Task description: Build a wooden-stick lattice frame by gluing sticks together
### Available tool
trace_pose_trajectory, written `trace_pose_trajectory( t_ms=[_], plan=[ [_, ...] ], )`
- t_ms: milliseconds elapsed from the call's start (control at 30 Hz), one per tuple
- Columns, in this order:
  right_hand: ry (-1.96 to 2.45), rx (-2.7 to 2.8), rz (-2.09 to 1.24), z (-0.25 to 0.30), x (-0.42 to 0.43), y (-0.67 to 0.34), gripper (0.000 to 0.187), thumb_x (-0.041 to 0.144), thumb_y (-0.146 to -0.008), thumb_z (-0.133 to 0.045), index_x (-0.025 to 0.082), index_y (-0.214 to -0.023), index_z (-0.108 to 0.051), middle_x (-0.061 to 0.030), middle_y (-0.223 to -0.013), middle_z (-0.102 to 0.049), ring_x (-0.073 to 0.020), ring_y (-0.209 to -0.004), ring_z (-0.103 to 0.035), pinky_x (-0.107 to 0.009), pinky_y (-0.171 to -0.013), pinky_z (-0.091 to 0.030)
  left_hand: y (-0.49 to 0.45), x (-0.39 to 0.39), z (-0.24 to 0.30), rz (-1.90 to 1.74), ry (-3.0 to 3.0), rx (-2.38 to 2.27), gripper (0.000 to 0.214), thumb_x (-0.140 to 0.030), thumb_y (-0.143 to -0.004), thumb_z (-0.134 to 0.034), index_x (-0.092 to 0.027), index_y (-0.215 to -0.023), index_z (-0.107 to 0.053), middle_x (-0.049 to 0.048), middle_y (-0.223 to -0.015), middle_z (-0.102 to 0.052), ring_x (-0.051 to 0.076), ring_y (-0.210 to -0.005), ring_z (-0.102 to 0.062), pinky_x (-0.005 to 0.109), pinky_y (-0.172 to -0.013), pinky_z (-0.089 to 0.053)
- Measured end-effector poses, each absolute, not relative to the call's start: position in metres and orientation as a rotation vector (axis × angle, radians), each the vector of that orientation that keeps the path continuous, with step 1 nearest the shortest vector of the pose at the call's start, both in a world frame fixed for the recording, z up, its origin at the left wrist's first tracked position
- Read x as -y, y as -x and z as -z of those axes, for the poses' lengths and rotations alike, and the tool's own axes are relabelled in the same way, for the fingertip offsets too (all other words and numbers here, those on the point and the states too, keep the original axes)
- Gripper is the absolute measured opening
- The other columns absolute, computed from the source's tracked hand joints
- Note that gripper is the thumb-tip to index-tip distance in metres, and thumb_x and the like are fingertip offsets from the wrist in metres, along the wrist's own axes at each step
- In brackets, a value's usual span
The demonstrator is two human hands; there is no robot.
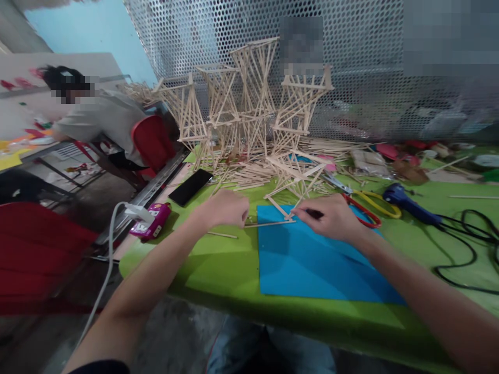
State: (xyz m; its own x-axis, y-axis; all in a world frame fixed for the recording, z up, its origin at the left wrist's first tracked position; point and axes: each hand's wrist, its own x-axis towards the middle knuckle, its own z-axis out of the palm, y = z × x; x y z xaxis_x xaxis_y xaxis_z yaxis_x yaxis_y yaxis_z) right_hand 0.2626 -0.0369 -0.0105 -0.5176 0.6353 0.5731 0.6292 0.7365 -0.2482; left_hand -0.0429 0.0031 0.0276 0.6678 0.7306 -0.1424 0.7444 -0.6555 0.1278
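My left hand (226, 209) is curled closed, pinching the left end of a thin wooden stick (268, 224) that lies across the edge of a blue sheet (312, 265) on the green table (218, 270). My right hand (331, 217) is closed around a dark pen-like tool (314, 213), its tip touching the stick's right end. Just beyond the hands lies a small stick frame (296, 179). Behind it stand tall stick lattice towers (249, 104) over a heap of loose sticks.
A black phone (191, 187) and a pink device (152, 221) with a white cable lie at the left. Red and yellow scissors (366, 205), a blue glue gun (405, 200) and black cord (468, 249) lie at the right. A person sits at the far left by a red chair (152, 140). Perforated metal screen behind.
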Motion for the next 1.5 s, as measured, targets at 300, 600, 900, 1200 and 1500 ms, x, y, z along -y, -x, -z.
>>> trace_pose_trajectory(
  t_ms=[300,600,900,1200,1500],
  plan=[
    [0.965,2.161,-0.152,0.008,0.044,-0.248,0.022,0.034,-0.102,-0.064,0.022,-0.088,-0.076,0.0008,-0.074,-0.076,-0.0118,-0.057,-0.063,-0.026,-0.058,-0.044,0.036,-0.005,-0.052,-0.310,-2.597,-1.029,0.013,-0.032,-0.084,-0.065,-0.020,-0.084,-0.071,0.0003,-0.075,-0.069,0.013,-0.066,-0.055,0.028,-0.063,-0.036],
    [0.903,1.985,-0.025,0.008,0.044,-0.253,0.006,0.026,-0.098,-0.068,0.021,-0.098,-0.073,-0.0010,-0.082,-0.076,-0.0120,-0.058,-0.060,-0.028,-0.060,-0.048,-0.006,0.011,-0.021,-0.883,-2.284,-0.682,0.017,-0.036,-0.100,-0.057,-0.019,-0.096,-0.057,0.0008,-0.083,-0.066,0.011,-0.068,-0.059,0.024,-0.063,-0.045],
    [0.946,1.833,-0.214,0.008,0.036,-0.251,0.018,0.031,-0.099,-0.069,0.024,-0.116,-0.074,-0.0029,-0.092,-0.075,-0.0144,-0.065,-0.064,-0.029,-0.060,-0.053,-0.026,-0.004,0.014,-1.080,-2.592,-0.902,0.013,-0.030,-0.102,-0.057,-0.022,-0.110,-0.062,0.0017,-0.095,-0.074,0.013,-0.076,-0.066,0.025,-0.068,-0.046],
    [1.024,1.401,-0.181,0.011,0.015,-0.271,0.032,0.042,-0.097,-0.070,0.030,-0.127,-0.064,-0.0093,-0.114,-0.068,-0.0197,-0.081,-0.065,-0.033,-0.058,-0.052,-0.023,-0.019,0.024,-1.328,-2.733,-0.771,0.028,-0.033,-0.113,-0.037,-0.019,-0.120,-0.060,0.0096,-0.105,-0.074,0.018,-0.094,-0.070,0.031,-0.083,-0.054],
    [0.996,1.526,-0.409,0.013,-0.004,-0.279,0.040,0.040,-0.093,-0.077,0.031,-0.130,-0.066,-0.0051,-0.101,-0.077,-0.0235,-0.092,-0.076,-0.040,-0.079,-0.065,-0.024,-0.019,0.025,-0.696,-2.929,-0.916,0.041,-0.048,-0.110,-0.045,-0.021,-0.127,-0.071,0.0092,-0.132,-0.073,0.021,-0.103,-0.074,0.029,-0.072,-0.056]
  ],
)
